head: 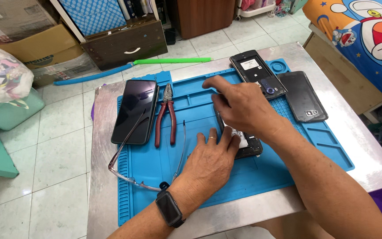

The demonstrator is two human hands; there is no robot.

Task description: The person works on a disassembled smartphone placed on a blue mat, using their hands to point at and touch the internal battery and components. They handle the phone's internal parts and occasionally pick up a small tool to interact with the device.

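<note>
My left hand (211, 157), with a ring and a black wristwatch, presses flat on the near end of an opened black phone (252, 146) lying on the blue work mat (155, 159). My right hand (239, 102) hovers over the far end of that phone with fingers spread, index finger pointing left. What lies under the right hand is hidden. Whether its fingers touch the phone I cannot tell.
On the mat lie a dark phone (135, 110), red-handled pliers (166, 116), and eyeglasses (142, 163). A second opened phone (258, 74) and a black back cover (302, 96) sit at the far right. The mat rests on a metal table (102, 177). A green-blue stick (155, 64) lies on the floor.
</note>
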